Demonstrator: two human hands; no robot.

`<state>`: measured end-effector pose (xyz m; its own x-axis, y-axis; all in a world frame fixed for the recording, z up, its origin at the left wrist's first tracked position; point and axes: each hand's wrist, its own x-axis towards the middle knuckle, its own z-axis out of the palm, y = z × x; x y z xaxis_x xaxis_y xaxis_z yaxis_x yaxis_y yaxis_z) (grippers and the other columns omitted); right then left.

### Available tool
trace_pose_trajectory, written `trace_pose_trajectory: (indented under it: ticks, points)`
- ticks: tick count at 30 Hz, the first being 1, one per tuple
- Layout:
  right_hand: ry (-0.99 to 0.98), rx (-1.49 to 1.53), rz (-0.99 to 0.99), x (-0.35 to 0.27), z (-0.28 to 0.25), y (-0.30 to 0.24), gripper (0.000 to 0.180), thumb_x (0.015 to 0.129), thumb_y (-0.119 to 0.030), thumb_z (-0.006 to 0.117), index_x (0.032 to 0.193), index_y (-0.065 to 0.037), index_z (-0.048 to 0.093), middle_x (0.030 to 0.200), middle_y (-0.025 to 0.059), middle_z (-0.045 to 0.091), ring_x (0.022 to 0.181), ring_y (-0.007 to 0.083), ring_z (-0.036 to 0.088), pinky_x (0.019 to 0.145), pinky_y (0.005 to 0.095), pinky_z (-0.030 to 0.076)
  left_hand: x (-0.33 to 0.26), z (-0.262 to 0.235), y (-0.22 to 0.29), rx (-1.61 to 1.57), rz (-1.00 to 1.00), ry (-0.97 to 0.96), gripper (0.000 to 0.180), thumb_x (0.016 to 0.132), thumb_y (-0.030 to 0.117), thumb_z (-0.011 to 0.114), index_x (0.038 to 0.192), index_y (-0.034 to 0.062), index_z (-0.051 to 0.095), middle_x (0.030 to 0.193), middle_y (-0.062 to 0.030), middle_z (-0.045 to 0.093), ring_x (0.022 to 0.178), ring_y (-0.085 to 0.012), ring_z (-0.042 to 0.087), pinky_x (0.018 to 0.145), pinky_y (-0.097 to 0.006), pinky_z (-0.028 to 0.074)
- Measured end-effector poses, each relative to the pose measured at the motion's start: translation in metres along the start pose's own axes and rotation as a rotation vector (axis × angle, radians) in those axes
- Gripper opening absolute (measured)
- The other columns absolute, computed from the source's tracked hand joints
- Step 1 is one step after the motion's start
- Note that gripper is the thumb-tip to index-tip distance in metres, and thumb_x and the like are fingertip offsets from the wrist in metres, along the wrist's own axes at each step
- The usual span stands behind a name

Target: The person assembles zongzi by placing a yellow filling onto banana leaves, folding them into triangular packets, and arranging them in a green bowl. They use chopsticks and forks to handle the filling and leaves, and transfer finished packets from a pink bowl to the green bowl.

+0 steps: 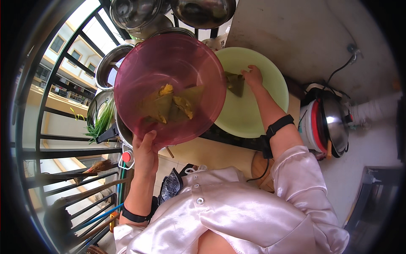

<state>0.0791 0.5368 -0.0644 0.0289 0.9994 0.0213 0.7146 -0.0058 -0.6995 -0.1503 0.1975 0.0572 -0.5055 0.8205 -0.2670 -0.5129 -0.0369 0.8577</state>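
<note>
My left hand (146, 148) grips the near rim of a translucent pink basin (139, 59), thumb on the rim. The basin is tilted, and olive-green leaf-wrapped dumplings (158, 106) with yellow ties lie together at its bottom. Part of a pale green basin (258, 114) shows to the right, its left side covered by the pink one. Over that green basin, the fingers of my right hand (253, 77) pinch the top edge of one dark green, triangular leaf-wrapped dumpling (235, 84).
Steel pots (112, 63) and pans crowd the back and left. Green stalks (103, 120) hang beside black railings (80, 67). A wok-like lid (334, 122) with a black cord stands at right against the wall. Brooms (95, 167) lean at lower left.
</note>
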Motion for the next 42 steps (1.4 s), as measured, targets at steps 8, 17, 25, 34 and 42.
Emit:
trace_pose_trajectory:
  ticks: [8,17,25,34,42]
  points:
    - [0.144,0.6,-0.493,-0.089,-0.111,-0.115,0.026,0.08,-0.019,0.058,0.099,-0.003,0.06,0.087,0.0066,0.062,0.076,0.0132,0.057,0.071,0.0264,0.044,-0.004,0.036,-0.028,0.068,-0.033,-0.197,0.039,0.08,0.003,0.045,0.118,0.0,0.039,0.11,-0.0121,0.052,0.096,-0.0234,0.056,0.075,-0.038,0.053]
    - [-0.35,-0.029,-0.371,-0.158,-0.102,-0.108,0.036,0.079,-0.03,0.06,0.096,0.001,0.058,0.081,0.0104,0.062,0.076,0.018,0.059,0.068,0.0287,0.046,-0.02,0.069,-0.054,0.064,-0.109,-0.377,0.045,0.077,-0.004,0.046,0.121,0.0008,0.036,0.111,-0.0075,0.051,0.103,-0.0152,0.048,0.088,-0.027,0.04]
    - [-0.393,0.053,-0.266,-0.164,-0.086,-0.091,0.036,0.078,-0.036,0.059,0.087,-0.001,0.062,0.077,0.0091,0.063,0.073,0.0161,0.059,0.066,0.0285,0.046,-0.024,0.071,-0.069,0.087,-0.054,-0.407,0.055,0.077,-0.008,0.042,0.129,0.0016,0.025,0.121,-0.0096,0.042,0.109,-0.0166,0.043,0.093,-0.028,0.036]
    - [-0.434,0.158,-0.246,-0.172,-0.073,-0.101,0.039,0.08,-0.039,0.058,0.077,0.0,0.063,0.062,0.0037,0.056,0.061,0.0102,0.051,0.058,0.0273,0.042,-0.026,0.055,-0.066,0.116,-0.004,-0.379,0.053,0.076,-0.007,0.043,0.126,0.0014,0.029,0.117,-0.009,0.045,0.107,-0.0162,0.045,0.093,-0.027,0.036]
    - [-0.705,0.176,-0.504,-0.168,-0.077,-0.109,0.035,0.076,-0.034,0.065,0.088,-0.001,0.062,0.071,0.0042,0.057,0.069,0.0107,0.052,0.063,0.0265,0.042,-0.026,0.044,-0.063,0.083,-0.004,-0.364,0.051,0.077,-0.005,0.046,0.125,0.0013,0.031,0.117,-0.0089,0.045,0.106,-0.0161,0.045,0.09,-0.026,0.038]
